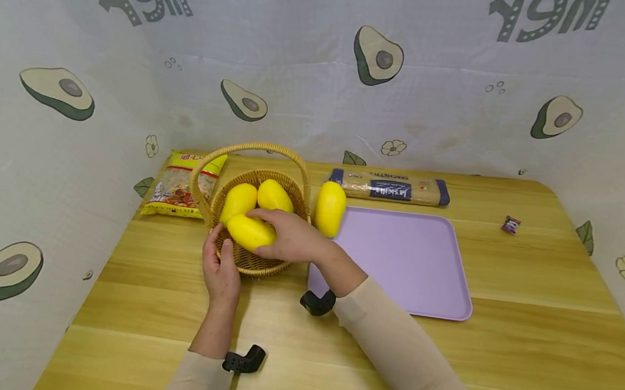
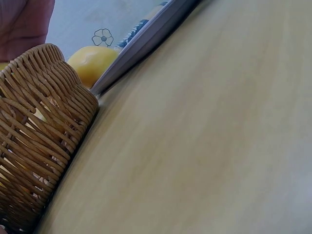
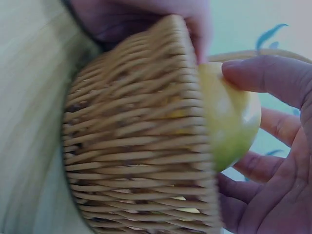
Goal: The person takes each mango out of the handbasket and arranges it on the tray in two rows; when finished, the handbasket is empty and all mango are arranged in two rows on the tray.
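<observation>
A wicker basket (image 1: 254, 271) with a tall arched handle stands left of the middle of the table. My right hand (image 1: 292, 236) holds a yellow mango (image 1: 251, 232) low in its opening, thumb and fingers around the fruit. In the right wrist view this mango (image 3: 229, 112) shows partly above the basket's rim. Two more mangoes, one left (image 1: 239, 199) and one right (image 1: 275, 196), lie behind it in the basket. My left hand (image 1: 222, 273) grips the basket's front left rim. Another mango (image 1: 330, 208) sits outside, right of the basket.
A lilac tray (image 1: 396, 256) lies right of the basket. Behind it is a spaghetti pack (image 1: 390, 187). A yellow food bag (image 1: 183, 185) lies at the back left, and a small wrapped candy (image 1: 511, 225) at the far right. A printed curtain (image 1: 312, 54) surrounds the table.
</observation>
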The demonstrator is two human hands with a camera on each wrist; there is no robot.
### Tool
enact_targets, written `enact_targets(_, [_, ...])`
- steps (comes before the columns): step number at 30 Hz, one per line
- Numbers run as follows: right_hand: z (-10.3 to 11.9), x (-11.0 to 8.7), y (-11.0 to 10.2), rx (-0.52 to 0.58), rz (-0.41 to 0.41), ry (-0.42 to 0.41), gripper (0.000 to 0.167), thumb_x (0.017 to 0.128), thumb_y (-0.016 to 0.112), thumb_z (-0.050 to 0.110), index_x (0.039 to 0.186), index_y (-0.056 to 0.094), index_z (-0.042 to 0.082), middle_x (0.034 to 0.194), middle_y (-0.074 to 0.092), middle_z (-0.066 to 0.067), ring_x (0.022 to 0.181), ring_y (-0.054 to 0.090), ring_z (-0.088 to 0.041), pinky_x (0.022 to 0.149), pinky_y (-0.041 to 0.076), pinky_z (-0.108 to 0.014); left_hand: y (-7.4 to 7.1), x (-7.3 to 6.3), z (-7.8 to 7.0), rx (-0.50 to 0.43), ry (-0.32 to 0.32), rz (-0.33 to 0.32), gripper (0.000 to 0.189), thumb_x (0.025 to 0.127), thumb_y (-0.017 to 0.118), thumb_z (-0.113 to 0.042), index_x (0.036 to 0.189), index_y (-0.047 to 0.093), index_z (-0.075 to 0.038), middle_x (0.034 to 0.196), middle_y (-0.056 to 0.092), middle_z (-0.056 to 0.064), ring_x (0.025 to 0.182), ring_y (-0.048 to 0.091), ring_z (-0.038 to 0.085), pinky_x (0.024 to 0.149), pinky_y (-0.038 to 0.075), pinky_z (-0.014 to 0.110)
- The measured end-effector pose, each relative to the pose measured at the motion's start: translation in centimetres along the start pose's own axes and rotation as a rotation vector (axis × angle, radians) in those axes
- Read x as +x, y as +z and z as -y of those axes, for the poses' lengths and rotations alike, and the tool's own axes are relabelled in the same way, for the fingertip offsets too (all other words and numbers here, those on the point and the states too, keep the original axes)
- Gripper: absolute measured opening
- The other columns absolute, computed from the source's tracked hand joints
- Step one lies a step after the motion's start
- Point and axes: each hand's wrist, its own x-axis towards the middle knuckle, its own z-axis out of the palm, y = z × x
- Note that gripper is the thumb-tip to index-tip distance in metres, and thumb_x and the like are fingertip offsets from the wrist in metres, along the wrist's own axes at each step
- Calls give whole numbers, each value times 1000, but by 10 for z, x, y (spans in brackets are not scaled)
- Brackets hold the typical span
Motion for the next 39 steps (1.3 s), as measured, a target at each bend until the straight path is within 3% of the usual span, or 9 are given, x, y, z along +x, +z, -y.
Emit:
enact_targets(11, [-7, -35, -17, 418, -118, 61, 79, 87, 79, 27, 156, 40, 28, 147, 54, -11, 129, 58, -28, 105, 51, -47, 1, 0, -3, 1, -5, -16, 40, 106, 47, -13, 145, 52, -9, 157, 43, 9, 154, 27, 25, 128, 17, 46])
enact_targets(17, [-15, -51, -17, 530, -117, 16, 80, 86, 78, 20, 156, 38, 22, 139, 56, -13, 121, 62, -28, 104, 52, -46, 1, 0, -1, -3, 4, -15, 40, 106, 47, -12, 145, 52, -8, 157, 44, 11, 154, 29, 27, 128, 18, 47])
enact_targets(20, [-17, -59, -18, 542, -97, 8, 84, 85, 79, 20, 157, 36, 23, 138, 52, -14, 114, 63, -28, 100, 54, -45, 1, 0, 0, -7, 7, -17, 40, 105, 47, -12, 144, 52, -7, 157, 43, 12, 154, 28, 28, 128, 18, 48])
enact_targets(24, [-19, -70, -20, 528, -52, 14, 92, 83, 81, 19, 160, 30, 25, 143, 51, -13, 121, 61, -27, 102, 53, -46, 1, 0, 1, -7, 11, -19, 39, 106, 47, -12, 143, 53, -6, 157, 44, 13, 154, 28, 29, 128, 17, 48])
enact_targets(30, [-27, -90, -33, 347, -6, 70, 100, 79, 86, 29, 160, 28, 36, 141, 56, -7, 122, 58, -24, 100, 51, -43, 1, 0, 1, -7, 15, -20, 38, 105, 47, -11, 142, 54, -5, 156, 45, 12, 154, 29, 27, 128, 18, 47])
enact_targets(35, [-41, -105, -46, 268, -30, 154, 104, 74, 89, 32, 158, 29, 37, 147, 46, -8, 121, 54, -29, 97, 50, -44, 1, -1, 1, -12, 12, -18, 38, 105, 47, -12, 142, 53, -6, 156, 44, 12, 154, 29, 28, 127, 19, 47])
enact_targets(39, [-54, -114, -56, 240, -101, 267, 105, 74, 90, 33, 158, 27, 34, 151, 42, -12, 117, 55, -32, 93, 48, -44, 0, -1, 1, -10, 2, -9, 38, 106, 47, -13, 143, 53, -7, 157, 44, 10, 154, 28, 26, 127, 19, 46])
